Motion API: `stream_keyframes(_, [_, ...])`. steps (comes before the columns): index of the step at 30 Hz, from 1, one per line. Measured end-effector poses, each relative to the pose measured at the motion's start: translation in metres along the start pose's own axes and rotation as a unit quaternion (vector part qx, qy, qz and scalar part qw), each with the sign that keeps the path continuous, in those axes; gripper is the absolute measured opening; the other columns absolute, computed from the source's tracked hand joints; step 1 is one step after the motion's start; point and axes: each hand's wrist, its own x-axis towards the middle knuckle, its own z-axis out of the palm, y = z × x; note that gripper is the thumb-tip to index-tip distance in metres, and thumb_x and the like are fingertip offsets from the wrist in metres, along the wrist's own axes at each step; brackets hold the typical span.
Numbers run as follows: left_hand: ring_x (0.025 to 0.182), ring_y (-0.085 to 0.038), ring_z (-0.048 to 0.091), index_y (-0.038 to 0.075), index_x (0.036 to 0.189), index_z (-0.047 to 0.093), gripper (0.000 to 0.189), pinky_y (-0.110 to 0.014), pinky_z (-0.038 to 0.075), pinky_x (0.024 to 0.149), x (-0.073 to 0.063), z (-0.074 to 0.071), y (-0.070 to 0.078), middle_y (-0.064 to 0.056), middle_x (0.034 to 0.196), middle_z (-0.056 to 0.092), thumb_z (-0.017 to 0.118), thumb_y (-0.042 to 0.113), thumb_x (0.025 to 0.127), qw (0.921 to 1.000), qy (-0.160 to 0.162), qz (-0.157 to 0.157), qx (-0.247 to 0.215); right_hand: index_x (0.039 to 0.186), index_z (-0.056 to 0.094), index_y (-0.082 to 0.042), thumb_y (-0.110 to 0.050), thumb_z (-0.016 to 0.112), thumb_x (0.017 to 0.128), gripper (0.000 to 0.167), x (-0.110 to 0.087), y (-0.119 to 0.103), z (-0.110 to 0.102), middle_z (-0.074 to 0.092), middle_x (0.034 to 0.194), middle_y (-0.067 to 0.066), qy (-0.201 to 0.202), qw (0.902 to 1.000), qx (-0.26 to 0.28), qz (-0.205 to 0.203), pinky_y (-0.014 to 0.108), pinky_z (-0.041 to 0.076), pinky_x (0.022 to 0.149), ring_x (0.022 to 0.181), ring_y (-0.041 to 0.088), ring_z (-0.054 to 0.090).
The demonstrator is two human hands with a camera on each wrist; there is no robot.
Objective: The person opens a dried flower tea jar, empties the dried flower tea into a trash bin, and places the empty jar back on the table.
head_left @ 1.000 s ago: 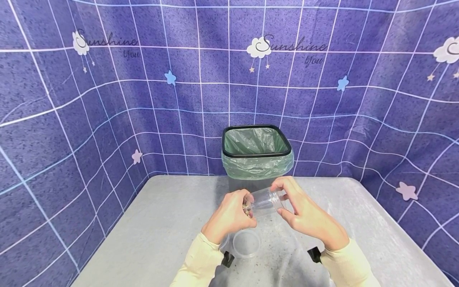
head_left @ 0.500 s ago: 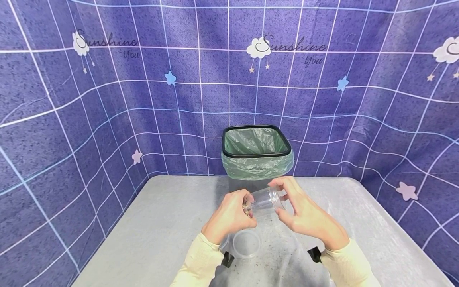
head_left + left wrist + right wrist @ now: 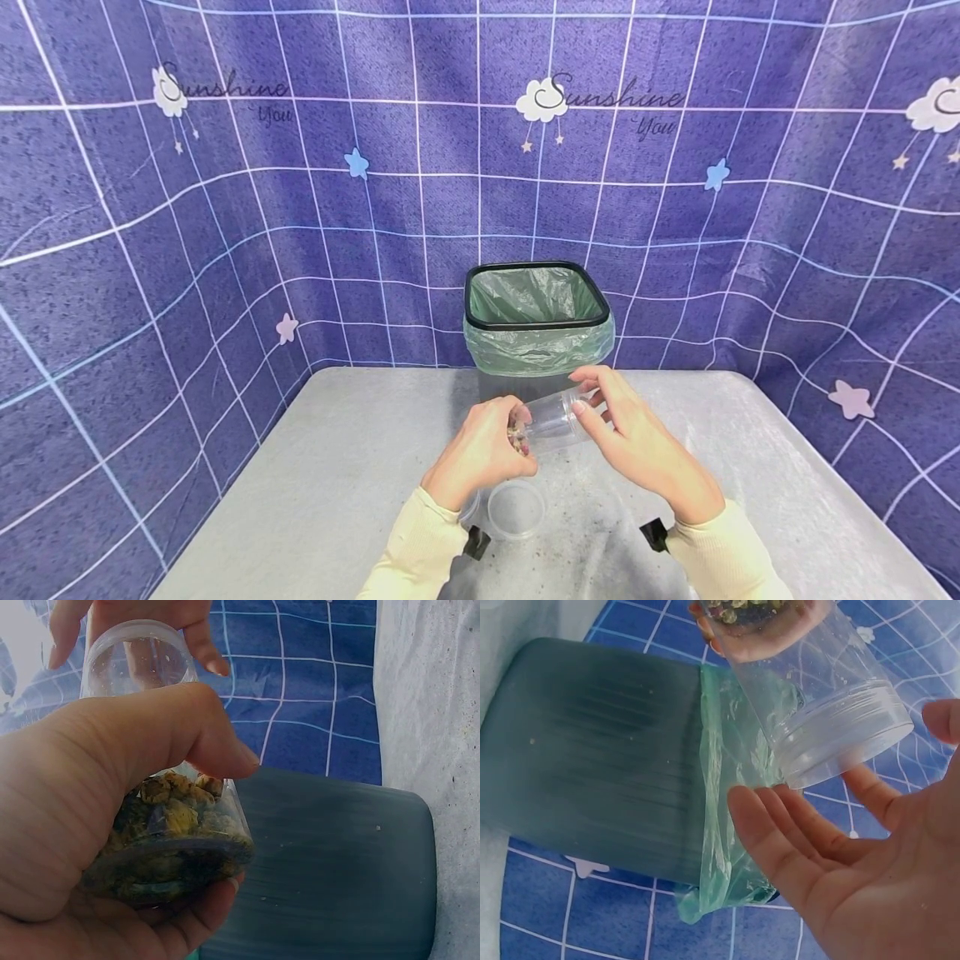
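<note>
A clear plastic jar (image 3: 551, 421) lies tilted on its side above the table, its base toward the left and its mouth end toward the right. My left hand (image 3: 480, 446) grips the base end, thumb over the wall and fingers beneath. Dried flower buds (image 3: 180, 814), yellowish and brown, gather at that end. My right hand (image 3: 637, 450) is by the ridged, clear mouth end (image 3: 847, 735), its fingers (image 3: 772, 832) loosely spread and the thumb apart from the jar in the right wrist view. Whether the fingertips touch the plastic, I cannot tell.
Behind the jar stands a dark grey bin (image 3: 600, 757) with a black rim (image 3: 536, 326) and a green liner bag (image 3: 540, 354). A clear round disc (image 3: 516, 508) lies on the grey table (image 3: 315, 467), another partly behind my left wrist. Patterned blue-purple cloth surrounds the table.
My right hand has loosened from the jar's mouth end and shifted its fingers, the thumb coming up in front. The left hand and the jar have stayed about where they were.
</note>
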Motion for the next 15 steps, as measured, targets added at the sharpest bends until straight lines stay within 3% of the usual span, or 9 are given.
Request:
stream_keyframes(8, [0.071,-0.008,0.056,0.015,0.097,0.066,0.043,-0.024,0.048,0.064,-0.0002,0.0008,0.0000,0.009,0.080,0.060,0.084,0.014,0.058,1.0000,-0.002,-0.001,0.001,0.133,0.053,-0.023,-0.037,0.049,0.109,0.028,0.0014,-0.0027,0.0011,0.067,0.102,-0.002,0.002,0.9976,-0.015,0.067,0.040,0.052,0.080,0.087,0.012,0.062])
stream_keyframes(15, [0.072,-0.007,0.057,0.014,0.098,0.067,0.044,-0.024,0.048,0.065,-0.0002,0.0010,-0.0001,0.010,0.081,0.060,0.085,0.014,0.058,1.0000,-0.002,-0.001,0.001,0.124,0.057,-0.027,-0.048,0.043,0.109,0.029,0.0002,-0.0031,0.0034,0.059,0.075,-0.005,-0.012,0.9927,-0.022,0.118,0.033,0.046,0.061,0.063,0.012,0.054])
